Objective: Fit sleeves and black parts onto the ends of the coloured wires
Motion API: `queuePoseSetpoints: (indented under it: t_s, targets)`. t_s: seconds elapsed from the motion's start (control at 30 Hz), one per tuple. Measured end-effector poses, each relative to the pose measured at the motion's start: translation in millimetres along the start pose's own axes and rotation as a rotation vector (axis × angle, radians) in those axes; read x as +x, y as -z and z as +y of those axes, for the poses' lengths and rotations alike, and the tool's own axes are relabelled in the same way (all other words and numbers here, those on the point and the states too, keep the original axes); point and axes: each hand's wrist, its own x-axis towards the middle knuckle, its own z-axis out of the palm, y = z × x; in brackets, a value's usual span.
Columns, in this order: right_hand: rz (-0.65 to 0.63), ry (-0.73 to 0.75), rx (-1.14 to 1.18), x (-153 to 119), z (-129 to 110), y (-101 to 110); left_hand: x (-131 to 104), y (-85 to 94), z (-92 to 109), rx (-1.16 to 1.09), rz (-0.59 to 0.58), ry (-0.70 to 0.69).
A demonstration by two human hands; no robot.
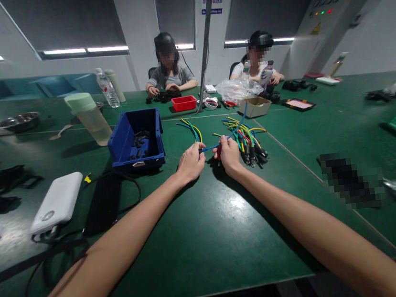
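Left hand (191,162) and right hand (228,154) pinched a thin blue wire (211,147) in closed fingers above the matte green desk (201,235), beside the multicoloured wire bundle (245,138).

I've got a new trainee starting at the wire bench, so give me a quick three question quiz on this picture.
1. True or false: the left hand and right hand hold one blue wire between them.
2. Which container sits just left of the hands?
A. red tray
B. blue bin
C. cardboard box
3. Fill in: the white power bank lies on the green ____.

Key: 1 true. 2 B; the red tray and cardboard box sit farther back. 3 table.
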Motion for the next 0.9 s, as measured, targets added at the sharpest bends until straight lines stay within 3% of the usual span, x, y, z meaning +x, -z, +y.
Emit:
queuePoseSetpoints:
  t_s: [0.6, 0.9]
  targets:
    - [0.052, 0.036, 0.007, 1.7, 5.4, 2.4, -0.4, -0.6, 0.4, -0.019, -0.032, -0.043]
    - [0.036, 0.013, 0.039, 0.8, 2.9, 3.1, 1.6, -1.6, -4.6, -0.129, -0.072, -0.037]
